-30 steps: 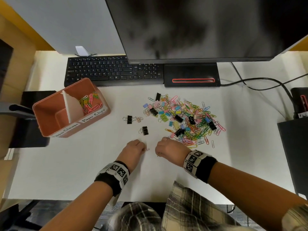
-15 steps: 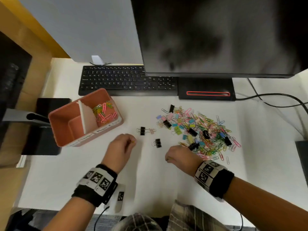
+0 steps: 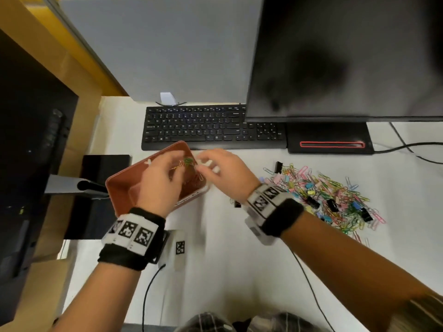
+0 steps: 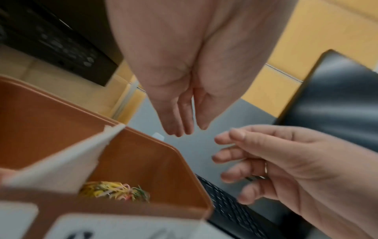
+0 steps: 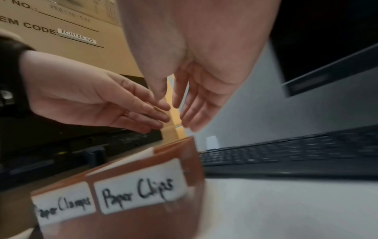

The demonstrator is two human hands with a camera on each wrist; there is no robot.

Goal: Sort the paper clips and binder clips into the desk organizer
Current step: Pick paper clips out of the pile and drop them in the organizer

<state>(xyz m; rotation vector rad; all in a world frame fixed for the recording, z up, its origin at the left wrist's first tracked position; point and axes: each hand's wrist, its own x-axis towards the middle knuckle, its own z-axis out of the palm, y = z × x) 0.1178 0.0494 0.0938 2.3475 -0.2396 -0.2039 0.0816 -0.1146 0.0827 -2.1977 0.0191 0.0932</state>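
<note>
The brown desk organizer [image 3: 119, 188] stands at the left of the desk, split by a white divider [image 4: 67, 155]. Its labels read "Paper Clamps" and "Paper Clips" [image 5: 139, 189]. My left hand [image 3: 176, 164] and right hand [image 3: 203, 164] hover side by side over the right compartment, fingers straight and relaxed. A few loose paper clips [image 3: 185, 164] show between the fingertips, blurred. Coloured paper clips [image 4: 114, 191] lie in that compartment. Both wrist views show empty palms. The mixed pile of paper clips and black binder clips [image 3: 323, 195] lies at the right.
A black keyboard [image 3: 211, 127] sits just behind the organizer, with the monitor [image 3: 347, 56] and its base [image 3: 328, 137] to the right. A black device [image 3: 103, 168] and a cardboard box [image 5: 61, 24] stand on the left. Cables [image 3: 407, 147] trail at the far right.
Both hands have left the desk in front of the pile, moved up and left over the organizer, and opened their fingers above the paper clip compartment.
</note>
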